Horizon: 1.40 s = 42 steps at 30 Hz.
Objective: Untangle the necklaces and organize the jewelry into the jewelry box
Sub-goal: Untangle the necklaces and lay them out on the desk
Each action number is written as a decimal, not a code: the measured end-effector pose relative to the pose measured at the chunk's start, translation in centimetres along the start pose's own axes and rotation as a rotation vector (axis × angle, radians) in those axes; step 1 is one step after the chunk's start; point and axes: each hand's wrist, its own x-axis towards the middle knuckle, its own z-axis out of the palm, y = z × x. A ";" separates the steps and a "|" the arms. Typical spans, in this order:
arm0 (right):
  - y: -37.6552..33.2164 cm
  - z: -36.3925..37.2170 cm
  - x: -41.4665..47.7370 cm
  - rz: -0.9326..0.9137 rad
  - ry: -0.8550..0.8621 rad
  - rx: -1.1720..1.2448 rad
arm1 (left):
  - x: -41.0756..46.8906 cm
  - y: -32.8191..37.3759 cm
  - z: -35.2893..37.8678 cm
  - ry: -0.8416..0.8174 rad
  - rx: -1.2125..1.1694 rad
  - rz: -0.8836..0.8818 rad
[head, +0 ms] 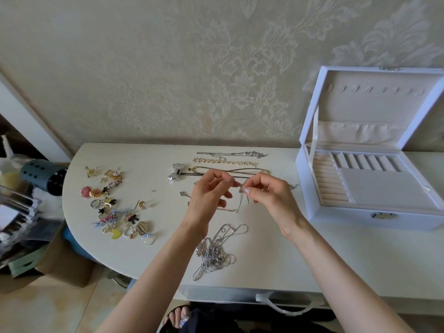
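From the head camera, both hands are raised just above the white table (264,265), between the sorted rows and the unsorted heap. It is a sensible place to work one piece loose without catching the others.

The right hand (269,195) pinches a thin silver chain (241,200) between thumb and forefinger, and the chain's loose ends hang down toward the tabletop. The left hand (211,191) curls its fingers in toward the same spot. The strand is too fine to show whether this hand actually holds it.

Behind the hands, a silver necklace (230,153), a gold link chain (223,161) and a gold cord necklace (230,170) lie stretched out in parallel, apart from each other, apparently already freed. A silver bow pendant (176,174) sits just left of them.

Nearer the person, the tangled silver necklaces (216,251) form a knotted heap of loops and heavier links, so much of the untangling is probably still ahead.

To the left lies a scatter of earrings and rings (113,207), still unsorted. On the right the white jewelry box (336,221) stands open, its lid hooks (374,90) bare and its ring rolls and compartments showing no jewelry.
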 end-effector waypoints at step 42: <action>-0.5 -0.2 -0.2 -0.131 0.117 0.039 | 0.4 -0.8 -0.1 -0.102 0.102 -0.059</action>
